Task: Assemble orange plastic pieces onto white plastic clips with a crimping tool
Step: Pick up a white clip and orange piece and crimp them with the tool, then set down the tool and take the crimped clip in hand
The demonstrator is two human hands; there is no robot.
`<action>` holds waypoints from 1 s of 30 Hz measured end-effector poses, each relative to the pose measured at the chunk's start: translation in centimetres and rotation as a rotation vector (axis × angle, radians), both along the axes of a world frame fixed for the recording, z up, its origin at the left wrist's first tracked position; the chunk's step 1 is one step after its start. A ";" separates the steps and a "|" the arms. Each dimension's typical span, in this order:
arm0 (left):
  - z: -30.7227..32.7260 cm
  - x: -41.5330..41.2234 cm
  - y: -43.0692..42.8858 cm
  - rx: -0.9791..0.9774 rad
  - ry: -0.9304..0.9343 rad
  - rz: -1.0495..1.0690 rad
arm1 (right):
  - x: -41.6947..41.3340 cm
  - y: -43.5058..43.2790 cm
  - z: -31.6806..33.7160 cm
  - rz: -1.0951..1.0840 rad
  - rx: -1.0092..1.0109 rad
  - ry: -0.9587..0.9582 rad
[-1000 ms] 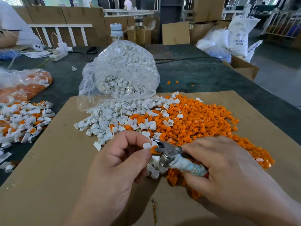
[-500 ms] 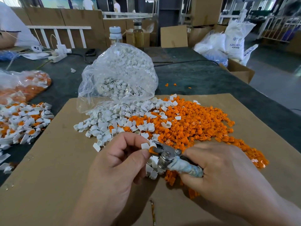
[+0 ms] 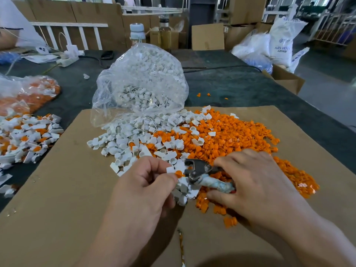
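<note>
orange piece (image 3: 178,173) pinched in l hand (image 3: 142,187), beside tool (image 3: 200,168)

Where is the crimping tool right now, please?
Head view, lower centre: the crimping tool is gripped by the right hand, its head beside the piece pinched by the left hand.

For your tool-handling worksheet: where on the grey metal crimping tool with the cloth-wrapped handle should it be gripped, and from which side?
Grip the grey metal crimping tool by its pale cloth-wrapped handle, coming from the right. The handles trail rightward, where the right hand wraps them, while the jaws point left towards the small orange plastic piece pinched by the left hand.
</note>
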State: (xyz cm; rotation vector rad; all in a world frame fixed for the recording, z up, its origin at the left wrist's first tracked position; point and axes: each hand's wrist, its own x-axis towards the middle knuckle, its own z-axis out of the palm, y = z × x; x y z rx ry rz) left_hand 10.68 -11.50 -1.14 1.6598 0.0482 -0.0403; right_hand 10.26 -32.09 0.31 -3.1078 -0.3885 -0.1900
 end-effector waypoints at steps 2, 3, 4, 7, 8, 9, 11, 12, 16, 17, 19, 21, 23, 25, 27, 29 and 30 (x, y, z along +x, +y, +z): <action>-0.1 -0.1 -0.1 0.032 0.002 0.009 | 0.1 0.0 -0.1 0.002 0.001 -0.001; -0.1 -0.2 -0.1 0.055 -0.006 0.018 | 0.0 0.1 -0.1 0.011 0.026 -0.040; -0.1 -0.3 -0.1 0.086 -0.027 0.029 | -0.3 0.3 0.0 0.032 0.082 -0.102; 0.0 -0.7 -0.5 0.199 -0.124 0.021 | -1.1 2.0 0.2 0.147 0.239 -0.253; 0.1 -0.9 -0.7 0.230 -0.166 0.011 | -1.2 2.6 0.2 0.183 0.232 -0.256; 0.2 -1.1 -0.8 0.255 -0.209 0.000 | -1.2 3.1 0.2 0.208 0.208 -0.255; 0.3 -1.4 -1.0 0.284 -0.271 -0.017 | -1.2 3.3 0.1 0.228 0.174 -0.262; 0.3 -1.6 -1.1 0.293 -0.288 -0.020 | -1.3 3.3 0.1 0.223 0.166 -0.262; 0.1 -1.6 -1.3 0.333 -0.333 -0.025 | -1.7 3.5 -0.1 0.184 0.151 -0.264; 0.0 -1.6 -1.3 0.339 -0.343 -0.027 | -1.8 3.7 -0.2 0.178 0.142 -0.265; -0.1 -1.6 -1.2 0.357 -0.373 -0.043 | -1.8 3.8 -0.2 0.176 0.151 -0.277; -0.2 -1.6 -1.0 0.379 -0.418 -0.054 | -1.9 4.0 -0.2 0.168 0.229 -0.277; -0.3 -1.7 -0.9 0.403 -0.487 -0.046 | -2.1 4.1 -0.2 0.133 0.397 -0.230; -0.4 -1.7 -0.9 0.414 -0.553 -0.040 | -2.3 4.3 -0.2 0.070 0.580 -0.132; -0.4 -1.9 -1.0 0.440 -0.624 -0.051 | -2.3 4.3 -0.3 -0.011 0.758 0.019; -0.5 -1.9 -1.2 0.478 -0.713 -0.070 | -2.1 4.3 -0.2 -0.106 1.036 0.217; -0.5 -1.8 -1.3 0.493 -0.758 -0.075 | -2.0 4.3 -0.2 -0.166 1.210 0.352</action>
